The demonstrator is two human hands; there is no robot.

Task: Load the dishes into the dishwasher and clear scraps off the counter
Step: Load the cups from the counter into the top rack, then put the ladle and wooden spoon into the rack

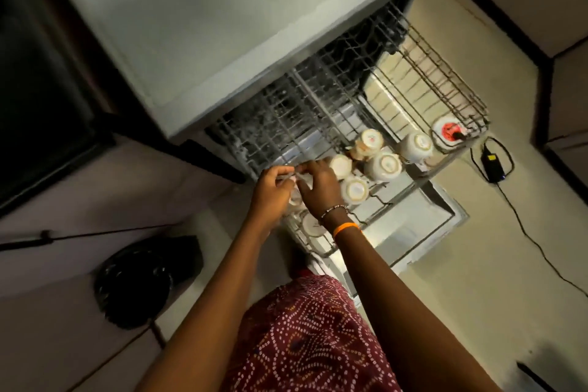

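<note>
A grey counter (191, 25) fills the top of the view, and the dishwasher rack (429, 79) is pulled out from under its edge over the open door (423, 226). A dark round bin (140, 280) sits on the floor to the left. A black adapter (491, 162) with its cord lies on the floor to the right of the rack. Several white cups stand upside down along the near side of the rack, among them one cup (383, 167) near the middle and another cup (415, 145) further right. A red-and-white lid (448, 130) lies in the rack's right corner. The left hand (273, 191) and right hand (318, 188) meet over the rack's left end, fingers curled together around a small pale item too blurred to name.
</note>
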